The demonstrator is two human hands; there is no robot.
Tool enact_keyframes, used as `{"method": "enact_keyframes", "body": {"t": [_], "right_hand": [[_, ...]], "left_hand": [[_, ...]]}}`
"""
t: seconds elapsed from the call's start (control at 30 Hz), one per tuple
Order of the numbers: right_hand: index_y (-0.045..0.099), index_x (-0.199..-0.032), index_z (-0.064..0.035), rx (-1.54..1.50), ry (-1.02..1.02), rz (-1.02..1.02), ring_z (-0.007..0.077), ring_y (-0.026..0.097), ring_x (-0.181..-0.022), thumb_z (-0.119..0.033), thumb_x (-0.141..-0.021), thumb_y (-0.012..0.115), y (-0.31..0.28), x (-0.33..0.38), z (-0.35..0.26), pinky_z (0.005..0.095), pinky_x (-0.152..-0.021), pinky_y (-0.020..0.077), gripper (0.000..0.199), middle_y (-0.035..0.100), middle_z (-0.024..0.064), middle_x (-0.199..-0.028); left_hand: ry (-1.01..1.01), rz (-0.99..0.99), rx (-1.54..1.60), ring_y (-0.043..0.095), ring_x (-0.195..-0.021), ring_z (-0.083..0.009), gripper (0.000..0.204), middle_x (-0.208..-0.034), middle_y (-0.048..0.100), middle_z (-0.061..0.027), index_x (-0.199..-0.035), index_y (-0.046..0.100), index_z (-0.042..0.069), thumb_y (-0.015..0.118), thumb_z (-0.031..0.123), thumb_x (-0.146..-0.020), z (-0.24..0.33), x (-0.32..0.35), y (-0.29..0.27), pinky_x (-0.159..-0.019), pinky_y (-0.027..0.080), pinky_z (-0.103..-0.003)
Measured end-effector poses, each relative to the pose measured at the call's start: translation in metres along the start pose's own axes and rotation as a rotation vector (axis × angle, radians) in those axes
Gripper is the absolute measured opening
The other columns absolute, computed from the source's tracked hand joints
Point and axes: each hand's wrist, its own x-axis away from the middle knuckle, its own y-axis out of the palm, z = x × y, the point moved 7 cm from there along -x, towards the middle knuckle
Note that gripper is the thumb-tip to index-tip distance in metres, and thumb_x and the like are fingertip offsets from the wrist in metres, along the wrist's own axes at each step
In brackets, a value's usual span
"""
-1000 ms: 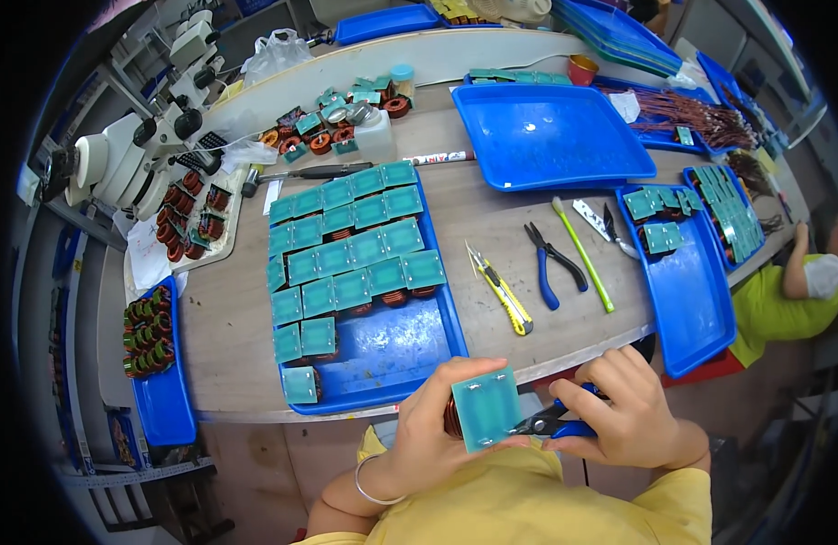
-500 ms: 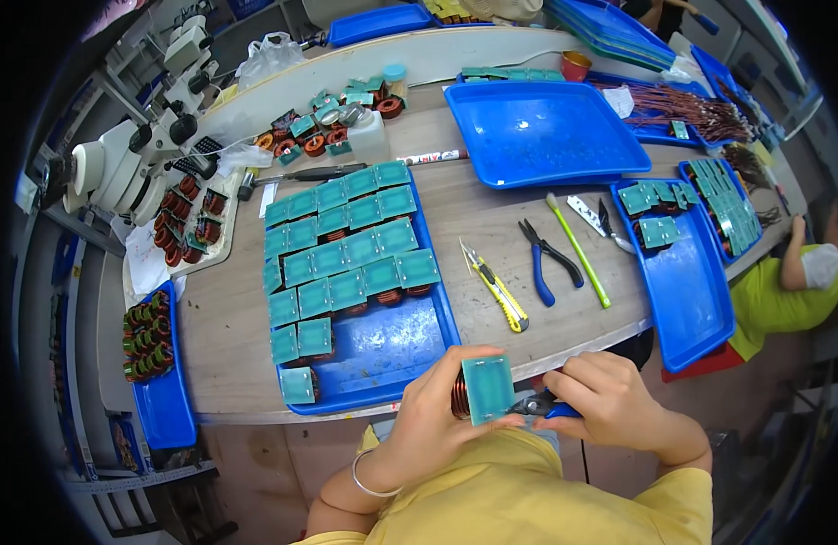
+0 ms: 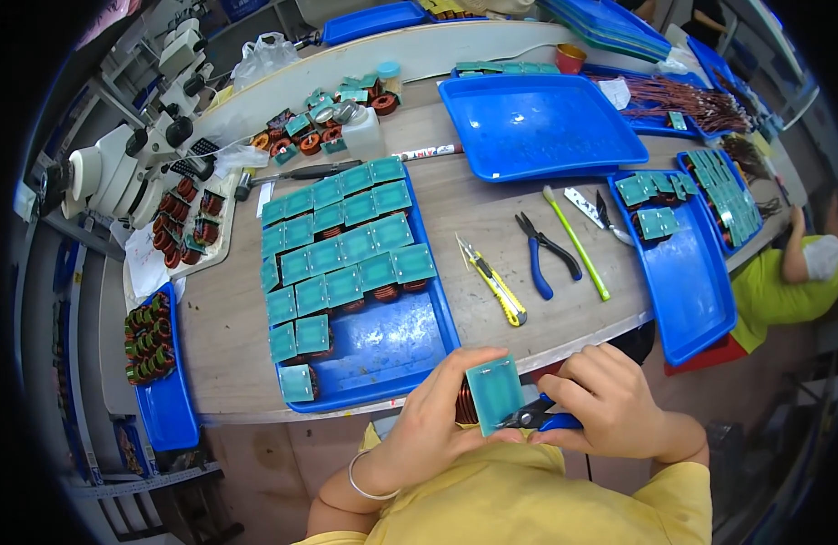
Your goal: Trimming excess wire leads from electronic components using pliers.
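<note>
Between its thumb and fingers my left hand (image 3: 430,406) grips a copper-wound coil with a square green circuit board (image 3: 496,394) on its face. The board is held tilted, in front of my body at the table's near edge. Blue-handled cutting pliers (image 3: 548,417) are in my right hand (image 3: 607,397), its fingers wrapped round the handles. The pliers' jaws touch the board's lower right edge; the exact spot at their tips is too small to make out. Left of my hands lies a blue tray (image 3: 373,350) with rows of similar board-topped coils (image 3: 342,253).
On the table lie a yellow utility knife (image 3: 493,283), long-nose pliers (image 3: 547,253) and a green brush (image 3: 578,243). Blue trays (image 3: 689,300) stand at the right, another (image 3: 544,127) at the back. Microscopes (image 3: 110,173) stand at far left. A person in lime green (image 3: 778,295) sits at right.
The pliers' jaws have moved left and slightly down, onto the board's lower edge. My left hand has tipped the board a little and shifted it slightly right.
</note>
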Motion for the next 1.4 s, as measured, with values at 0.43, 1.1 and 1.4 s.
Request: {"method": "enact_keyframes", "body": {"t": [0.43,1.1,1.4], "right_hand": [[0.055,-0.085,-0.0022,0.079,-0.025,-0.072,0.0229,0.049,-0.063,-0.044,-0.068,0.066,0.004,0.0,0.0,0.0317,-0.059,0.0398,0.046,0.046,0.0066,-0.069],[0.056,-0.082,-0.0061,0.062,0.066,0.053,0.021,0.046,-0.06,-0.042,-0.067,0.069,-0.015,-0.004,0.019,0.0297,-0.055,0.0351,0.041,0.043,0.0052,-0.069],[0.056,-0.081,-0.0027,0.079,0.05,0.004,0.0237,0.045,-0.062,-0.043,-0.065,0.069,-0.017,-0.006,0.015,0.0323,-0.057,0.0365,0.046,0.042,0.0074,-0.069]], "left_hand": [[-0.009,0.0,-0.095,0.056,-0.077,-0.0118,0.071,-0.099,0.055,-0.0076,-0.116,0.047,0.003,0.081,0.028,-0.059,0.0,-0.002,0.0,-0.065,0.047,-0.024],[0.218,-0.067,-0.038,0.056,-0.089,-0.0261,0.072,-0.104,0.056,-0.0153,-0.116,0.047,-0.001,0.081,0.022,-0.058,0.025,0.0,0.003,-0.077,0.046,-0.031],[0.347,-0.042,-0.144,0.058,-0.076,-0.0229,0.075,-0.094,0.059,-0.0144,-0.113,0.048,-0.002,0.08,0.036,-0.056,0.029,-0.001,0.003,-0.067,0.047,-0.029]]}}
